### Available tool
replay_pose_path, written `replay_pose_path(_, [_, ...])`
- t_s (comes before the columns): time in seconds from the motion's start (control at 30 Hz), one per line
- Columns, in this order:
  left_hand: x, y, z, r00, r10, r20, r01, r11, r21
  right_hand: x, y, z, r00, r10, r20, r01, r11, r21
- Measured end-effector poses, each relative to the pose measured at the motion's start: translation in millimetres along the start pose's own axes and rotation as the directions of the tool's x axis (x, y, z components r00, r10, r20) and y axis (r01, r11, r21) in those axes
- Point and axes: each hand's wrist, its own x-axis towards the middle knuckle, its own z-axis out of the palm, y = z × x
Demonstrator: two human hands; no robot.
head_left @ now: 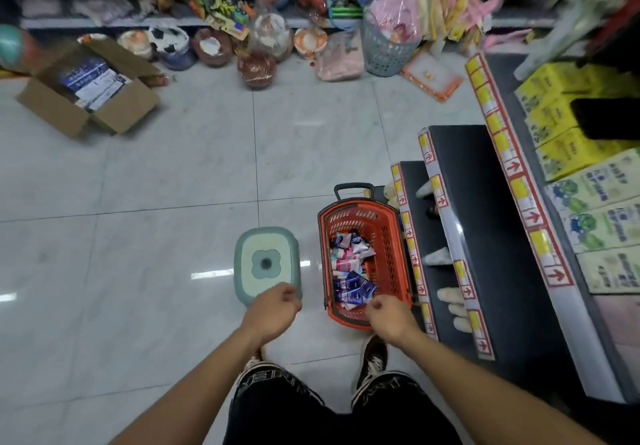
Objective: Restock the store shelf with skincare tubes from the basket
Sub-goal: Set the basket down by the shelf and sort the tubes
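1. One orange plastic shopping basket (pixel 388 233) with a dark pull handle stands on the pale marble-tile floor (pixel 173 181), just beside the foot of the dark tiered store shelf (pixel 460 167) on the person's right.
2. The skincare tubes (pixel 349 268) lie in a loose pile inside the basket, along its left side. Colours seen: dark blue, white, pink. Several blue tubes carry a round emblem; the lettering is too small to read. The count cannot be fixed, as the tubes overlap.
3. Left hand (pixel 273 309): held over the near edge of one teal-and-cream plastic step stool (pixel 265 262), fingers loosely curled, holding nothing.
4. Right hand (pixel 389 318): over the near rim of the basket, fingers curled inward; no tube is visibly in its grasp.
5. The shelf edges carry yellow and white price strips (pixel 512 164) with red arrows; the prices cannot be read.
6. The upper shelf tier holds yellow cartons (pixel 561 112) and pale green cartons (pixel 602 209) with blue print, not legible.
7. One open brown cardboard box (pixel 52 105) sits on the floor at far left, with blue-and-white packs inside.
8. One grey plastic mesh basket (pixel 384 53) stands among wrapped balls at the far wall.
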Motion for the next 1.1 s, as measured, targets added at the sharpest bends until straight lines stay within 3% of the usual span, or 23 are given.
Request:
replay_pose_path(0.23, [-19, -10, -56, 0.979, 0.202, 0.038, -0.205, 0.952, 0.226, -41, -38, 28, 0.99, 0.076, -0.122, -0.066, 0.994, 0.086])
replay_pose_path(0.57, [-30, 6, -79, 0.942, 0.318, 0.11, -0.336, 0.863, 0.378, -82, -50, 46, 0.973, 0.073, -0.221, -0.046, 0.991, 0.123])
replay_pose_path(0.8, [-22, 76, -45, 0.9, 0.343, 0.268, -0.435, 0.732, 0.525, -88, -22, 30, 0.939, 0.178, -0.296, -0.095, 0.957, 0.274])
replay_pose_path(0.97, [-2, 143, -4, 0.858, 0.328, 0.395, -0.512, 0.601, 0.614, -70, 11, 6, 0.928, 0.27, -0.257, -0.117, 0.866, 0.485])
replay_pose_path(1.1, [12, 189, 21, 0.852, 0.304, 0.426, -0.523, 0.526, 0.671, -51, 34, -17, 0.919, 0.312, -0.242, -0.147, 0.839, 0.524])
